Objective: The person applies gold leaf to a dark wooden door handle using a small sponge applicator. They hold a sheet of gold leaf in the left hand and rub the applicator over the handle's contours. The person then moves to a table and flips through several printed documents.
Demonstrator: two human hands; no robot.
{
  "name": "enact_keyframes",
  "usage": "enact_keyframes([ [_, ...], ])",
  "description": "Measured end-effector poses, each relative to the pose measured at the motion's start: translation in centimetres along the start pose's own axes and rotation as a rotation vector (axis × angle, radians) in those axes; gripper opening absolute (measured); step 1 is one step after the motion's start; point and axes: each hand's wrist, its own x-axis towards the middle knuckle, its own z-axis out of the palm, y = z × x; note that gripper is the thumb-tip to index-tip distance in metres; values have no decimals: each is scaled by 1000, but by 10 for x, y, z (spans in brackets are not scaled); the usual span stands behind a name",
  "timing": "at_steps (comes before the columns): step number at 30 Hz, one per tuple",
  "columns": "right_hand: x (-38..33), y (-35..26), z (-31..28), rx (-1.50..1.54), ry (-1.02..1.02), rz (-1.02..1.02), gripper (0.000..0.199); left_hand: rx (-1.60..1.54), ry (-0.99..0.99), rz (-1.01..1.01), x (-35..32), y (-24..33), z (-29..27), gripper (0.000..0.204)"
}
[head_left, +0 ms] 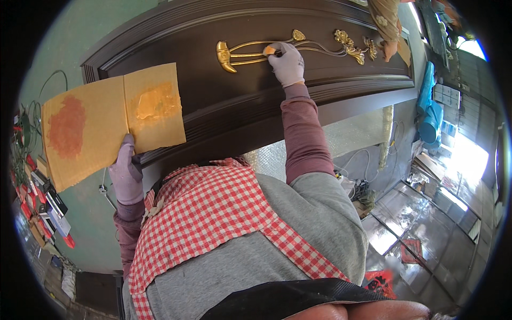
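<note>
My left hand (127, 170), in a pale glove, grips the lower edge of a folded cardboard sheet (106, 114). On that sheet are a reddish-brown paint patch (66, 127) and a wet-looking golden-orange patch (156, 102). My gloved right hand (288, 65) pinches a small orange pad (269, 50), its exact kind unclear, against the stems of a raised ornament. This ornament, on a dark brown panel (181, 45), has a gold band (224, 57) at its left end and gold flowers (346, 40) toward the right. Some stems between look duller and darker.
At the upper right, another person's hand (390, 50) rests by the panel's far end, near the flowers. Red-handled tools (37, 194) and boxes line the left side. Blue wrapped material (430, 120) hangs at the right, above a tiled floor (394, 229). Bubble wrap (357, 130) lies below the panel.
</note>
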Motion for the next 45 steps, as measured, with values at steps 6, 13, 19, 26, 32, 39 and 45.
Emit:
enact_keyframes([
  [6,-1,0,-5,-70,25,-23,18,-12,18,-14,-4,-4,2,44],
  [13,10,39,-38,-159,193,126,21,17,25,12,2,3,3,41],
  [19,8,32,-32,-133,119,141,20,-44,-1,-51,-5,-10,10,36],
  [26,0,17,-18,-51,64,20,21,20,-19,-21,1,2,-1,39],
  [32,1,22,-26,-66,100,140,20,87,37,128,5,1,3,41],
  [39,-2,14,-12,-90,64,50,18,79,-4,106,2,1,1,45],
  [45,14,64,-42,-80,283,233,24,91,17,120,2,1,5,50],
])
